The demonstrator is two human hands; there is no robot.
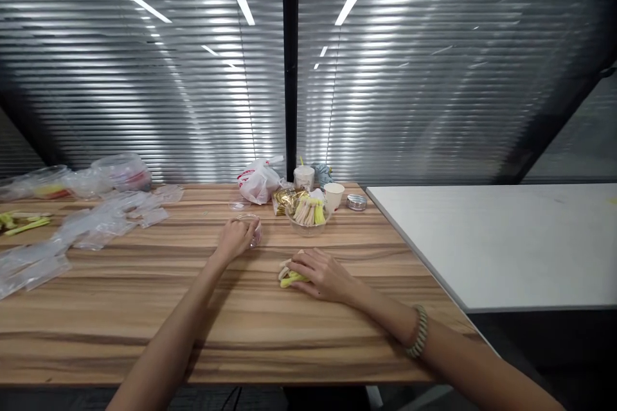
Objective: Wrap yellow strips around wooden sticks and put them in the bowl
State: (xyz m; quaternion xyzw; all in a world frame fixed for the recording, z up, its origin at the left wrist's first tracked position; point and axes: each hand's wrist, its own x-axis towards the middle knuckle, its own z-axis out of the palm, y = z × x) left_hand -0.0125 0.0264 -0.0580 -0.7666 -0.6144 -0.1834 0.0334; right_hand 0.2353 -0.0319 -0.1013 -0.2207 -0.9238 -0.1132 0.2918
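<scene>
My left hand (236, 237) is closed at the side of a small clear round container (257, 235). Some small pinkish things seem to be inside it, too small to make out. Lower and to the right, my right hand (324, 275) curls over yellow and beige soft strips (292, 279) lying on the table; the palm hides part of them. Behind my hands, a clear bowl (308, 229) holds more beige and yellow strips in upright bundles.
Behind the bowl are a gold foil packet (284, 200), a white plastic bag (259, 181), a drink cup (304, 177), a paper cup (333, 196) and a round tin (357, 202). Clear plastic sleeves (103, 225) spread across the left. A white table (506, 244) adjoins on the right.
</scene>
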